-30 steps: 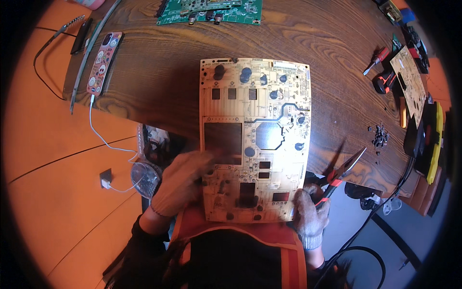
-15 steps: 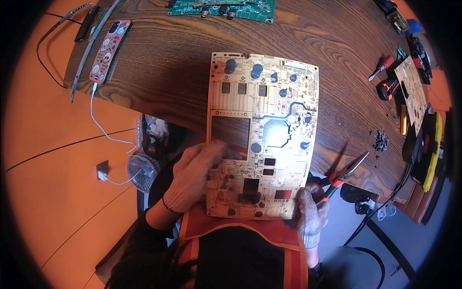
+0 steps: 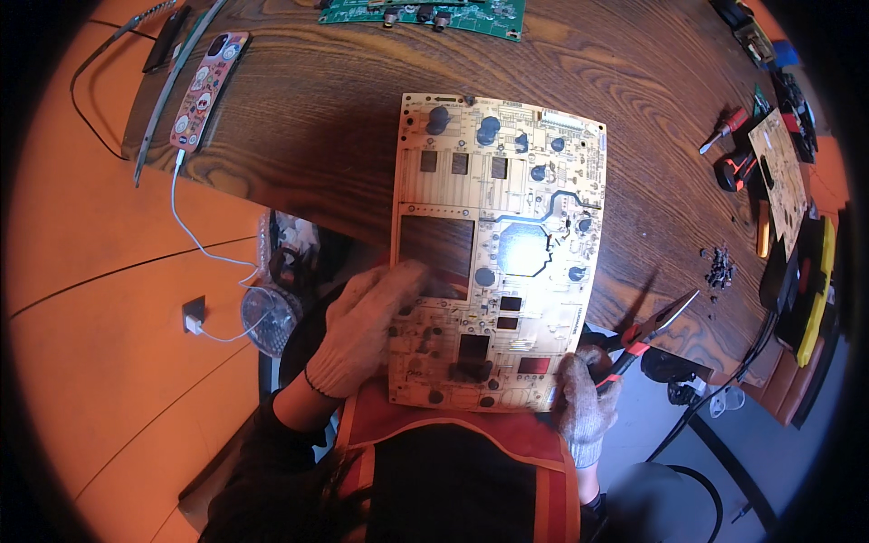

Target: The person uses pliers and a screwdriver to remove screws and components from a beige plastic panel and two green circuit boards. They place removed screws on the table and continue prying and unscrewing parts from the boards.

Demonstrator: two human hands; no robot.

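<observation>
A large tan circuit board (image 3: 543,335) with square cutouts and dark round patches is held upright in front of me, over the table's near edge. My left hand (image 3: 367,317), in a knitted glove, grips its left side, the fingers reaching into the big square cutout. At the lower right corner, my gloved right hand (image 3: 587,398) is closed on red-and-black long-nose pliers (image 3: 638,347) and also touches the board. The pliers' jaws point up and to the right, away from the board. Some fingers of both hands are hidden.
A wooden table (image 3: 317,109) carries a green circuit board (image 3: 471,16) at the far edge and a phone (image 3: 210,90) on a white cable at left. Rightward lie small dark parts (image 3: 720,269), a screwdriver (image 3: 724,129), another tan board (image 3: 780,176) and a yellow-edged tool (image 3: 819,290).
The board's upper end has shifted slightly up and to the right in the picture. Both hands keep their hold, and the pliers stay in the right one.
</observation>
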